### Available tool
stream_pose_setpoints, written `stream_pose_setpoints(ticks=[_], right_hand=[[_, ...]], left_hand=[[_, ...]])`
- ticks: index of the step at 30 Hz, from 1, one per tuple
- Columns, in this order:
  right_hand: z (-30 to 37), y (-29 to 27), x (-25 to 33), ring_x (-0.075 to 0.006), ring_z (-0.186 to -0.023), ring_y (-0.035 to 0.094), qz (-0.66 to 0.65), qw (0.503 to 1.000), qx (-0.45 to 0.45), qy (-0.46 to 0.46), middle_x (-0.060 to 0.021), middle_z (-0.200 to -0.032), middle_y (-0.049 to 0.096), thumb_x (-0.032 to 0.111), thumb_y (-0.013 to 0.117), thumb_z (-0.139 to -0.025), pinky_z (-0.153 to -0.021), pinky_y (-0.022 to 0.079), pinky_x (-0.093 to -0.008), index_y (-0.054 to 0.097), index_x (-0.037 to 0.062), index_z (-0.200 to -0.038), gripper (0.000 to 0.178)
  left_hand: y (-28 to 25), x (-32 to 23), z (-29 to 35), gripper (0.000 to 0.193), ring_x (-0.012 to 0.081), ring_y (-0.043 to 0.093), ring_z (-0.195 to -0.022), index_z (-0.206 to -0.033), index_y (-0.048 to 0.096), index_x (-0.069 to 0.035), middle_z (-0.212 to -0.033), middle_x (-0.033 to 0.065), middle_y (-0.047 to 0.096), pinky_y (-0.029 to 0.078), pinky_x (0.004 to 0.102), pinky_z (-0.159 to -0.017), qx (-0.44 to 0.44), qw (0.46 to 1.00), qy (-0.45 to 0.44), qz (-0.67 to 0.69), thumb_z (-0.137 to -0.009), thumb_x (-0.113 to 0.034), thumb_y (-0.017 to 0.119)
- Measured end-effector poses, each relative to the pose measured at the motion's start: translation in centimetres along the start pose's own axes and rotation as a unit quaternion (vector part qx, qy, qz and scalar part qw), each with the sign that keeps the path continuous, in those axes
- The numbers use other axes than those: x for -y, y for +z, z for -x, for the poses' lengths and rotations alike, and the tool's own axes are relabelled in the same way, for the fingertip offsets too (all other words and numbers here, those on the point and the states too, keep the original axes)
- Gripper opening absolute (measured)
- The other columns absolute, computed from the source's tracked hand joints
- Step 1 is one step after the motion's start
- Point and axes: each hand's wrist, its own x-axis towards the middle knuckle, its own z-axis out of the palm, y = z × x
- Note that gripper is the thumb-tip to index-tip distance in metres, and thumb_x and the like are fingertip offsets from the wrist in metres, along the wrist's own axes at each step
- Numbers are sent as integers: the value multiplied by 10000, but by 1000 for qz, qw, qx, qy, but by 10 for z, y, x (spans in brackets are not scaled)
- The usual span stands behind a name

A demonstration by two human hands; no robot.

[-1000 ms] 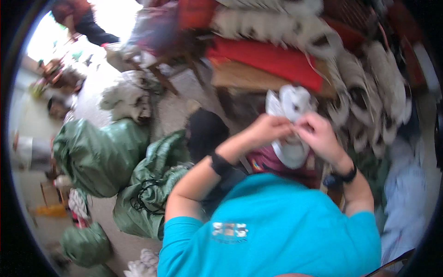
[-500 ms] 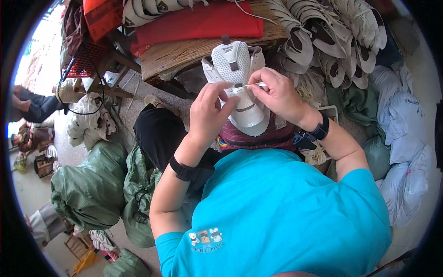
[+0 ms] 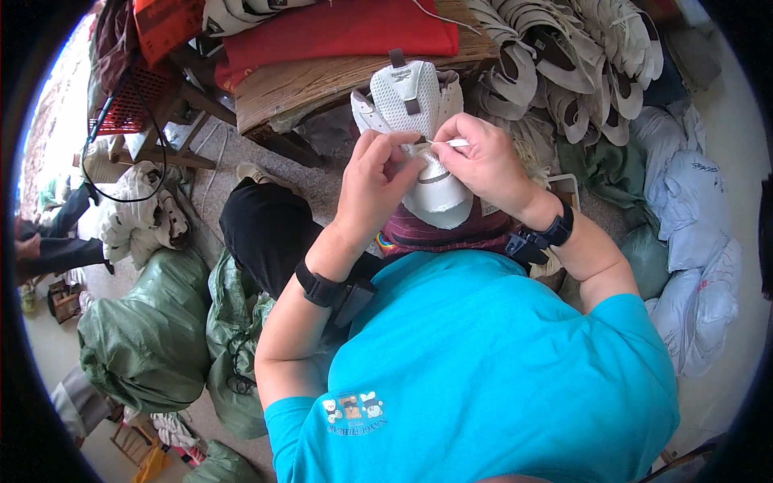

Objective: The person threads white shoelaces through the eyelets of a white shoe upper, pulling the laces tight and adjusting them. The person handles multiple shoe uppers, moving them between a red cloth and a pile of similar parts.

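Note:
A white shoe upper [image 3: 443,196] lies over my lap, its rounded toe toward me. Its mesh tongue [image 3: 403,98], with dark tabs, points away toward the table. My left hand [image 3: 372,175] is closed at the left side of the lacing area, thumb and index finger on the upper; its other fingers are curled and partly hidden. Between thumb and index finger, my right hand [image 3: 485,163] pinches a white shoelace [image 3: 458,143] just above the upper's right side. A thin stretch of lace shows between the two hands.
A wooden table [image 3: 298,88] with a red cloth [image 3: 338,39] stands ahead. Stacked shoe uppers [image 3: 555,60] are at the far right. Green sacks [image 3: 149,334] lie at the left, white sacks [image 3: 700,217] at the right. Beyond the left sacks, another person's leg [image 3: 60,253] shows.
My left fingertips have shifted right, closer to the right hand, covering more of the upper. The right hand still pinches the lace. The whole view has shifted slightly.

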Motion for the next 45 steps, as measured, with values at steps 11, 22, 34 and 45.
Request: stream_pose_setpoints(ticks=[11, 22, 34, 45], right_hand=[[-7, 4, 4, -322, -757, 660, 130, 984, -58, -106, -141, -856, 666, 108, 659, -859, -658, 523, -396, 613, 44, -901, 89], [-17, -2, -10, -58, -775, 590, -73, 995, 74, -8, -19, -852, 647, 84, 703, -888, -664, 500, -243, 646, 9, -938, 107], [-20, -6, 1, -354, -851, 655, 70, 992, 84, -65, -138, -932, 663, 139, 672, -828, -708, 521, -434, 610, 62, -912, 130], [-25, -5, -3, -299, -826, 669, -24, 994, 105, -36, -148, -930, 677, 159, 698, -845, -741, 527, -364, 663, 31, -942, 164]], left_hand=[[7, -6, -3, 306, 177, 505, -632, -1045, 615, -48, -747, 50, 498, 455, 319, -598, -19, 998, -30, -50, -809, -145, 783], [15, -5, 3, 355, 209, 519, -635, -1094, 567, -61, -794, 62, 489, 456, 354, -573, -12, 995, -26, -96, -816, -156, 766], [13, -7, 5, 374, 149, 532, -634, -1134, 563, -56, -748, 28, 514, 480, 286, -597, -23, 993, -14, -116, -824, -102, 768], [7, 10, 7, 210, 173, 591, -750, -1086, 595, -42, -897, 78, 549, 507, 321, -643, -56, 997, 7, -55, -892, -43, 677]])
